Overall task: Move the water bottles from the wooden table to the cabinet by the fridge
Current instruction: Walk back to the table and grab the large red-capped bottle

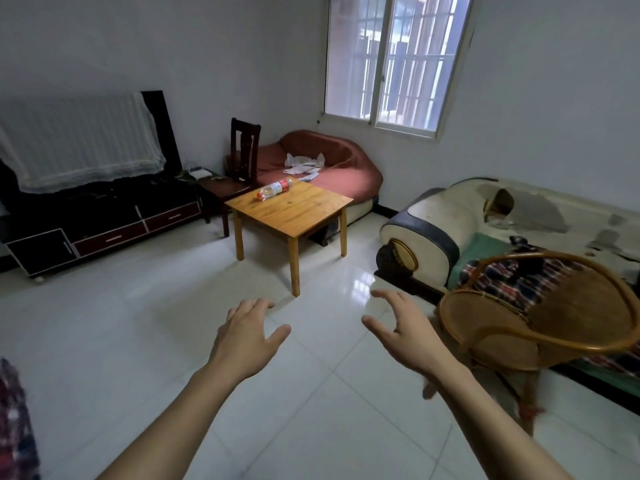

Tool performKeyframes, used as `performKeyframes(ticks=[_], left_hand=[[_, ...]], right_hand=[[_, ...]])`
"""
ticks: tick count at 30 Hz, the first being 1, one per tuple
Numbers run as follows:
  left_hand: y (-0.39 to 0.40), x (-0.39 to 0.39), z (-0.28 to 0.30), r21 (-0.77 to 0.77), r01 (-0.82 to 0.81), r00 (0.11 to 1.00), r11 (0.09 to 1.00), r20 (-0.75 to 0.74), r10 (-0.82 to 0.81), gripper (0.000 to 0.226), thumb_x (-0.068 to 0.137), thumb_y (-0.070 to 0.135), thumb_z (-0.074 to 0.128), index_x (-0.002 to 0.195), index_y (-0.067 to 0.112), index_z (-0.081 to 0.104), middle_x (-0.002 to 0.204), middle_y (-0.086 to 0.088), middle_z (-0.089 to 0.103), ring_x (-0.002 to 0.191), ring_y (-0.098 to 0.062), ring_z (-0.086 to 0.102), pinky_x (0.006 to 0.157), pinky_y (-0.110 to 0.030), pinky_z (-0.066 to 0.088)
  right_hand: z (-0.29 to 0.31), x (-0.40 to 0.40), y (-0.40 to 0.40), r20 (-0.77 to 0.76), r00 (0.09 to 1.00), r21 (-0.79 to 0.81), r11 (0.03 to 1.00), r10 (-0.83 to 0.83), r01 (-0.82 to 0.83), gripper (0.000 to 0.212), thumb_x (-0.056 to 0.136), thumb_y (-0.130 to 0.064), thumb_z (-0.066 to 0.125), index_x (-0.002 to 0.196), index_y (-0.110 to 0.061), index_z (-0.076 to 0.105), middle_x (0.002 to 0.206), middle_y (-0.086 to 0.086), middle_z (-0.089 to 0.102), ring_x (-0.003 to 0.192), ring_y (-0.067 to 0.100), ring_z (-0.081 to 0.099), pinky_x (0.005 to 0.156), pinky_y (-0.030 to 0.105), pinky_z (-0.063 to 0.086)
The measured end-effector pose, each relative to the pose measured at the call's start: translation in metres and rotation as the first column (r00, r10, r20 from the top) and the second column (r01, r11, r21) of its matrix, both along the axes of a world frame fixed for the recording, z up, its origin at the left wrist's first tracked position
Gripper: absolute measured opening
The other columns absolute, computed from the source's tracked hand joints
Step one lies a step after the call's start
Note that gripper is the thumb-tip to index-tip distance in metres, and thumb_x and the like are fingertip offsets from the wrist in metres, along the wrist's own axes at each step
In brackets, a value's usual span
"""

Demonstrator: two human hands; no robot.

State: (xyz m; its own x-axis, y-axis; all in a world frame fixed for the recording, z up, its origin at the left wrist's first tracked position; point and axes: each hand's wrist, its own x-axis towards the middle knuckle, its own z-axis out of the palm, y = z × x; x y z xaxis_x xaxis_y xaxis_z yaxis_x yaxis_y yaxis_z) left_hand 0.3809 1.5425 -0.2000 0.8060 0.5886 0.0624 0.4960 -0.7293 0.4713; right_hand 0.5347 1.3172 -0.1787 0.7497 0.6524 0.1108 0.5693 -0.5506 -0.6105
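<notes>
One clear red-labelled water bottle [275,189] lying on wooden table [301,216], both hands empty, fingers spread.

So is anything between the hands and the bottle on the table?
Nothing visible. Open floor lies between both hands, left and right, and the table; the bottle lies on its far side. The wicker chair stands off to the right.

Both hands [246,336] [407,332] outstretched, empty.
</notes>
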Motion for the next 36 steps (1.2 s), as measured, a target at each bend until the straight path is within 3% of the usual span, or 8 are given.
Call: performKeyframes(ticks=[6,10,14,22,32,36], left_hand=[[0.077,0.080,0.014,-0.015,-0.093,0.994,0.996,0.047,0.094,0.056,0.091,0.053,0.059,0.138,0.024,0.047,0.140,-0.001,0.048,0.128,-0.022,0.044,0.101,-0.037,0.044],[0.124,0.107,0.002,-0.053,-0.118,0.992,0.992,0.035,0.120,0.055,0.091,0.052,0.059,0.137,0.024,0.047,0.140,-0.001,0.048,0.127,-0.020,0.045,0.100,-0.035,0.044],[0.190,0.148,-0.010,-0.058,-0.148,0.985,0.987,0.078,0.152,0.055,0.091,0.050,0.060,0.138,0.023,0.048,0.141,-0.002,0.048,0.128,-0.022,0.044,0.103,-0.036,0.043],[0.336,0.236,-0.006,-0.110,-0.109,0.980,0.988,0.157,0.126,0.052,0.092,0.049,0.059,0.137,0.025,0.047,0.142,0.000,0.046,0.129,-0.020,0.044,0.102,-0.036,0.043],[0.473,0.327,-0.024,-0.119,-0.085,0.993,0.989,0.076,0.095,0.053,0.093,0.050,0.058,0.138,0.026,0.045,0.146,0.002,0.043,0.132,-0.018,0.041,0.103,-0.035,0.043],[0.530,0.377,-0.035,-0.116,-0.121,0.989,0.986,0.065,0.129,0.052,0.092,0.051,0.058,0.137,0.028,0.047,0.142,0.002,0.046,0.128,-0.017,0.044,0.100,-0.034,0.044]], right_hand=[[0.021,0.095,0.084,0.064,0.996,0.062,0.996,0.061,-0.065,0.053,0.094,-0.047,0.058,0.142,-0.028,0.046,0.147,-0.007,0.046,0.133,0.008,0.042,0.112,0.032,0.037],[0.015,0.132,0.138,0.056,0.992,0.016,0.994,0.111,-0.112,0.052,0.095,-0.046,0.058,0.142,-0.027,0.046,0.147,-0.006,0.045,0.134,0.009,0.041,0.111,0.029,0.034],[0.004,0.175,0.208,0.060,0.988,-0.011,0.990,0.142,-0.141,0.051,0.094,-0.046,0.058,0.141,-0.028,0.047,0.146,-0.007,0.046,0.132,0.009,0.043,0.100,0.021,0.032],[0.019,0.249,0.356,0.081,0.988,-0.069,0.990,0.129,-0.123,0.053,0.095,-0.047,0.056,0.142,-0.027,0.045,0.150,-0.004,0.043,0.134,0.013,0.043,0.098,0.022,0.037],[-0.009,0.341,0.499,0.036,0.991,-0.121,0.985,0.126,-0.120,0.051,0.095,-0.047,0.056,0.141,-0.029,0.044,0.151,-0.005,0.041,0.135,0.013,0.042,0.109,0.030,0.038],[-0.027,0.404,0.557,0.018,0.991,-0.070,0.988,0.136,-0.135,0.049,0.095,-0.050,0.055,0.139,-0.032,0.044,0.148,-0.007,0.044,0.129,0.012,0.046,0.098,0.018,0.035]])
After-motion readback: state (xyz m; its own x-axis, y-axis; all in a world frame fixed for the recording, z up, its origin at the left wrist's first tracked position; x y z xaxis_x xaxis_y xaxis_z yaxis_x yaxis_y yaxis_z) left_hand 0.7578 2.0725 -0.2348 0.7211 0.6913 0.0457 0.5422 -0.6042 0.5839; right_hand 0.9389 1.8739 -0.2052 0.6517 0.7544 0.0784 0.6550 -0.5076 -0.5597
